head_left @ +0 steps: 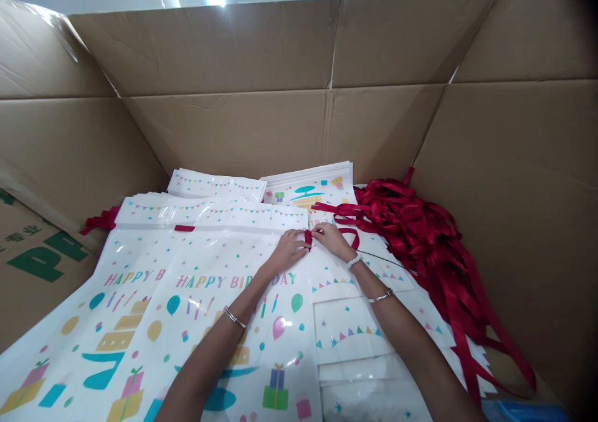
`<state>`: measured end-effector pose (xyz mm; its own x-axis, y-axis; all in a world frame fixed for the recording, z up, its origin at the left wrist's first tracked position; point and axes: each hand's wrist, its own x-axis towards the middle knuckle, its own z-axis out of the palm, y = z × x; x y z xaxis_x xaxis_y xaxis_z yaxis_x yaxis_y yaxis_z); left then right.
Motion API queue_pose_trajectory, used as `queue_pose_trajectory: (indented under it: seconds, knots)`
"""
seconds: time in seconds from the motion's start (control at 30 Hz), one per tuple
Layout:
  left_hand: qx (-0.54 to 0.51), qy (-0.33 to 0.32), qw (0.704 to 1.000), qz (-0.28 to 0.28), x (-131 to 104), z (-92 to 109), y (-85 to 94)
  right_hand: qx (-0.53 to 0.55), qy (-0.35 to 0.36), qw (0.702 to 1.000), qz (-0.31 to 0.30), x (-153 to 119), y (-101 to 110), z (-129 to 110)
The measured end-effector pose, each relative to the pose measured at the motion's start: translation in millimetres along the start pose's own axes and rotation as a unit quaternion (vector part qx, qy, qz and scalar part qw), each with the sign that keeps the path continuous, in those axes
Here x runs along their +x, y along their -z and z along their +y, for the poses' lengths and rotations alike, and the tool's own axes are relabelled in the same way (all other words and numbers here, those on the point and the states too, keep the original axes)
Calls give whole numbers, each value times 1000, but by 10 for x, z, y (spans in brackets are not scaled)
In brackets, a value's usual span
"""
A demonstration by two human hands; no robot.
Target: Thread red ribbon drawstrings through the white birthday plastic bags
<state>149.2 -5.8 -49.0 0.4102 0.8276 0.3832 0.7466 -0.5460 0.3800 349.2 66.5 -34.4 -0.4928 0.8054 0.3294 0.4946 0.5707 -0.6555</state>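
A white plastic bag (238, 257), printed with HAPPY BIRTHDAY, balloons and gifts, lies flat in front of me. My left hand (290, 251) has its fingers closed at the bag's upper right edge, beside the end of the band along its top. A short piece of red ribbon (308, 238) shows between my two hands. My right hand (331, 238) pinches at this ribbon, and a red loop curves behind the wrist. From near that wrist a thin dark wire (385, 259) runs right toward the ribbon pile. Another red strip (185, 228) shows through the bag's top band.
Tall cardboard walls (228, 126) enclose the back and sides. At the right lies a tangled heap of red ribbons (411, 235). More printed bags (308, 188) are stacked behind and under my arms. Red ribbon ends (100, 220) stick out at the left.
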Motion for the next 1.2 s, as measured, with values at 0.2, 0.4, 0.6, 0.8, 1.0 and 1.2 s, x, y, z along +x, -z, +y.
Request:
queue_pose_trajectory:
  seconds: [0.2, 0.4, 0.6, 0.8, 1.0, 1.2]
  knots:
    - [-12, 8, 1000, -24, 5, -8, -18, 25, -31, 999, -2, 4, -18, -69]
    - [-10, 15, 999, -34, -2, 15, -3, 59, -76, 995, 1, 13, -6, -127]
    - [-6, 12, 999, -39, 1, 12, -3, 55, -70, 996, 25, 18, 4, -108]
    - [-2, -3, 999, -34, 5, 38, 12, 14, -61, 997, 35, 54, 47, -11]
    - [-11, -17, 1000, -23, -2, 75, 44, -42, -67, 997, -21, 160, 189, -148]
    - [-5, -14, 1000, -21, 4, 39, 25, 38, -52, 995, -82, 395, 143, -730]
